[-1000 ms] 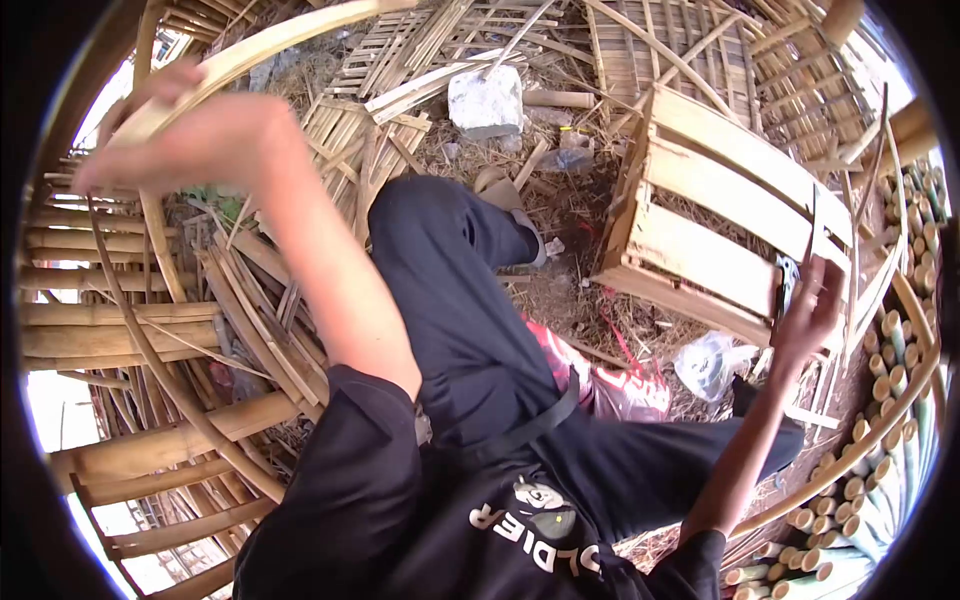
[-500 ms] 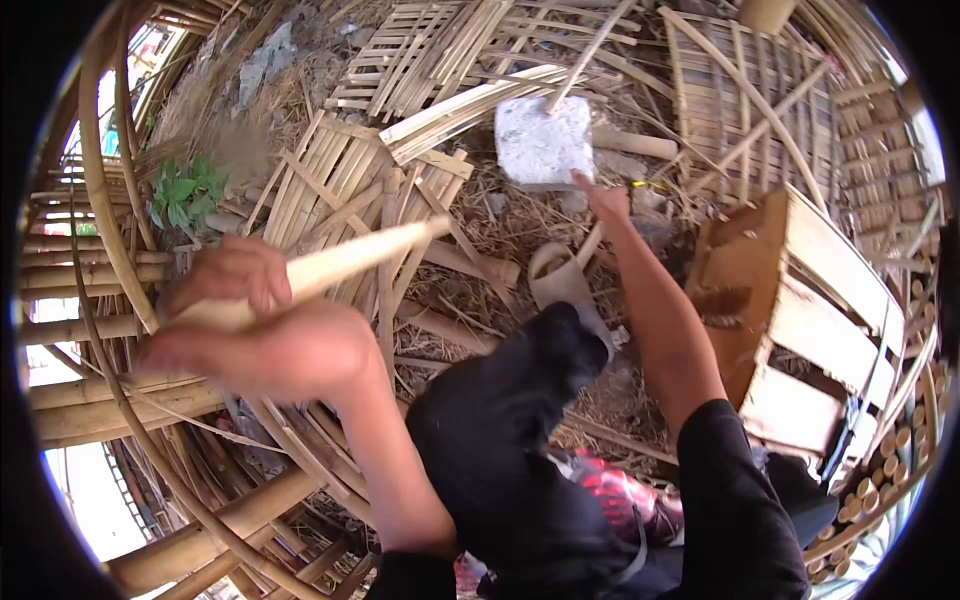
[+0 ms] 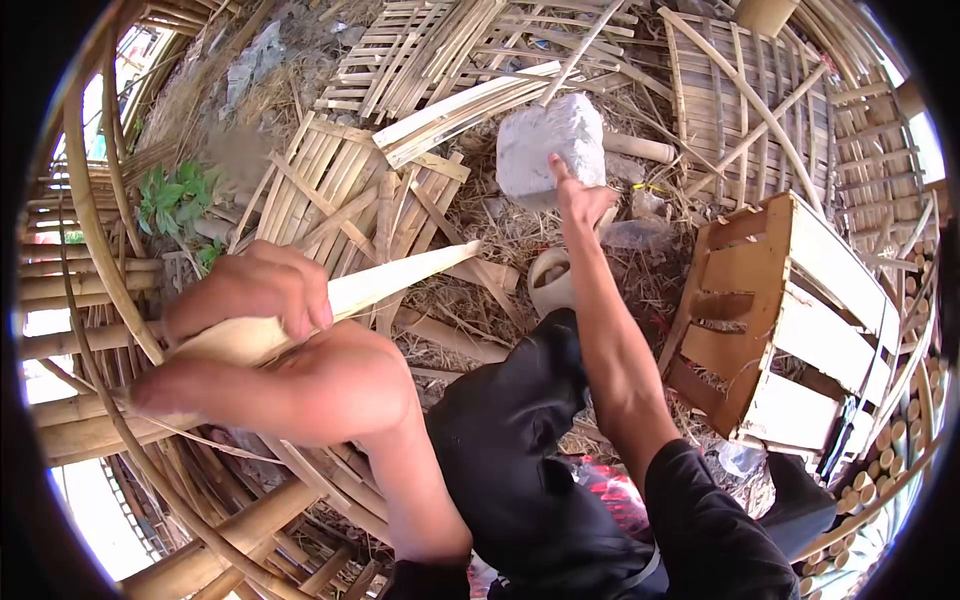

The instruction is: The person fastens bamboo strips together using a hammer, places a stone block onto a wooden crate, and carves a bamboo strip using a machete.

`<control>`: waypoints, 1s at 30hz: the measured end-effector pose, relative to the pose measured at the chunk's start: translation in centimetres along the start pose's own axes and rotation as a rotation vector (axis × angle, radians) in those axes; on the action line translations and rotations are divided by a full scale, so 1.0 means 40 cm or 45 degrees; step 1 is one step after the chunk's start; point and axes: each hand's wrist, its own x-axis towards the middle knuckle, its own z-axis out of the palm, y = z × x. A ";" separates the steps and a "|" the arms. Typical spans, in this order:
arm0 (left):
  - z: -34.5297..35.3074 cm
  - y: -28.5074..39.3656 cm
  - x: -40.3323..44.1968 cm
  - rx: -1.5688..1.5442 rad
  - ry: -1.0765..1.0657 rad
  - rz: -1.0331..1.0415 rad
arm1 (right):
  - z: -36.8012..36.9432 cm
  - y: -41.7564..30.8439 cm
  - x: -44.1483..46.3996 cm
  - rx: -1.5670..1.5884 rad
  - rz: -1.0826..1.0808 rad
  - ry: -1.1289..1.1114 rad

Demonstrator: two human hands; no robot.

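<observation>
My left hand (image 3: 255,330) is wrapped around a pale, flat strip of split bamboo (image 3: 400,283). The strip narrows to a point at its far end, and its near end is hidden by my hand and wrist. Further forward, my right hand (image 3: 580,200) lies against the near side of a rough white block (image 3: 535,150), with one digit on its face and the others spread to the right. The block is tilted, so its right side shows; what it is made of I cannot tell. A thin stick (image 3: 582,52) rises behind it.
Slatted bamboo panels (image 3: 405,60) and loose strips lie ahead on straw-strewn ground. A wooden crate (image 3: 780,310) stands tilted at right, near stacked bamboo poles (image 3: 870,490). Bamboo framework (image 3: 90,290) rises at left, with a green plant (image 3: 175,200) nearby. My knee (image 3: 520,390) is below.
My right hand has moved up and left onto the white block, which has turned and tilted. My left hand has shifted slightly right and down with the bamboo strip.
</observation>
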 end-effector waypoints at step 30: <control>0.196 0.188 -0.136 -0.108 -0.081 0.291 | -1.233 -0.115 -0.255 0.644 -0.160 0.197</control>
